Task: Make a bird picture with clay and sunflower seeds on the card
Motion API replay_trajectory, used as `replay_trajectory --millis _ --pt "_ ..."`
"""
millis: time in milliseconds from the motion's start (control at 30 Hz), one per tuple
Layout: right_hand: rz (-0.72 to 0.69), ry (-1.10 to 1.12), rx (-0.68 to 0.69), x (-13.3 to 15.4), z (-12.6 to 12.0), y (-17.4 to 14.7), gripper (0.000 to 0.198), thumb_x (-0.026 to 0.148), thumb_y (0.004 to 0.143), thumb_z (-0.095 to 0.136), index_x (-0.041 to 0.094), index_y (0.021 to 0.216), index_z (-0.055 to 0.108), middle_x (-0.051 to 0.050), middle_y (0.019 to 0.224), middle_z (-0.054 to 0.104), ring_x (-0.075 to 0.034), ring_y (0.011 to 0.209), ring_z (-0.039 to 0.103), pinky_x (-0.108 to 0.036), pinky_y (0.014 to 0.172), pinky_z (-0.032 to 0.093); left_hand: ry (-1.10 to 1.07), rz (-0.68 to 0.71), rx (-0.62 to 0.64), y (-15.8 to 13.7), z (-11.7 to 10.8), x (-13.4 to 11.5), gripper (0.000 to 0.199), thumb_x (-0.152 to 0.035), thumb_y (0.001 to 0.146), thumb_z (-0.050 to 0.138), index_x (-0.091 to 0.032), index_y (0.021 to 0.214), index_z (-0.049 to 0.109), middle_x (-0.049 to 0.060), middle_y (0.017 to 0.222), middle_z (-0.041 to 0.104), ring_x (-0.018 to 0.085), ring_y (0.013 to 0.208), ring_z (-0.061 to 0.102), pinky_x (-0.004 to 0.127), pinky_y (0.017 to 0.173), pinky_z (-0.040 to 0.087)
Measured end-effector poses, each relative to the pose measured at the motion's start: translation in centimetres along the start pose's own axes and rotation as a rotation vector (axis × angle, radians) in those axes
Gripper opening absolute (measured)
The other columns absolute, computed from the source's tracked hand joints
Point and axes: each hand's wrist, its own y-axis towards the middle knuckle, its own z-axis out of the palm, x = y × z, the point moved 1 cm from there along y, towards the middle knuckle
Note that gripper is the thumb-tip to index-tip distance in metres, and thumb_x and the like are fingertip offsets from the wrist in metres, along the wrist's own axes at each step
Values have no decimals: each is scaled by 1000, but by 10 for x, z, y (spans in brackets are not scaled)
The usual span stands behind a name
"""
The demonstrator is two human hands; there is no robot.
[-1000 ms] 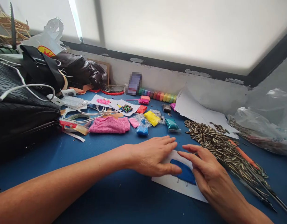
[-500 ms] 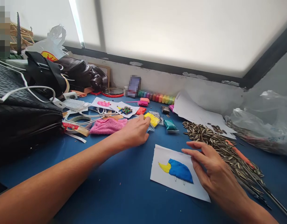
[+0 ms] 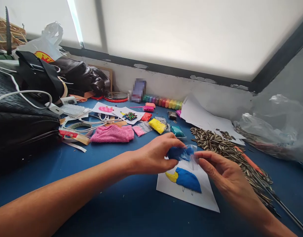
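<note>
Left hand (image 3: 155, 153) clamps the blue bag (image 3: 176, 153) | right hand (image 3: 226, 175) pinches its clear end, seemingly to keep it taut | bag's up above the paper (image 3: 204, 200), likely handy for the blue shape (image 3: 188, 180)

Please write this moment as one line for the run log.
Left hand: holds blue packet; Right hand: at packet's clear end, grip unclear; Nearby: white sheet bearing blue-and-yellow shape; Beyond: yellow packet

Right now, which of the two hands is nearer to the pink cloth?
Left. The left hand is to the right of the pink cloth and nearer the camera, holding a blue packet; the right hand is farther right, at the packet's clear end.
</note>
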Motion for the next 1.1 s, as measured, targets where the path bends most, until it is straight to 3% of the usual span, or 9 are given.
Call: replay_trajectory --millis 100,233,467,667,867,1100 --pt "20 82 40 6 2 -1 34 54 84 62 23 91 74 -2 81 72 -19 75 66 -28 67 55 -3 29 59 -2 3 -8 43 -9 75 62 -13 118 65 9 106 63 19 96 60 29 87 50" --pt "38 57 63 9 1 -3 35 54 85 61 23 91 76 -2 78 73 -19 73 67 -28 65 56 31 20 47 -3 3 -10 44 -13 76 61 -14 119 63 7 108 67 20 96 61 30 88 48" --pt "20 38 47 10 -1 -4 35 55 81 65 24 91 78 -4 82 76 -22 77 70 -31 70 59 15 -10 132 -3 2 -11 37 -11 81 55 -14 117 65 6 100 66 16 86 60 24 74 47" --pt "33 47 74 12 -1 -5 33 53 81 66 25 95 77 -4 84 76 -22 79 72 -29 69 59 -154 -33 127 -3 3 -11 33 -19 86 60 -14 117 66 4 98 68 14 81 58 22 68 44" --pt "49 98 170 18 4 -8 29 49 83 66 25 95 76 -2 83 75 -19 75 70 -24 64 57 -313 -137 130 -3 7 -7 26 -31 93 55 -11 95 71 1 75 64 11 68 52 20 60 40" --pt "64 102 126 16 4 -7 32 52 81 66 23 90 77 -1 71 71 -17 66 65 -25 58 54 -324 -146 96 -3 10 -9 21 -26 89 61 -11 76 67 -3 62 56 7 57 47 17 51 34"
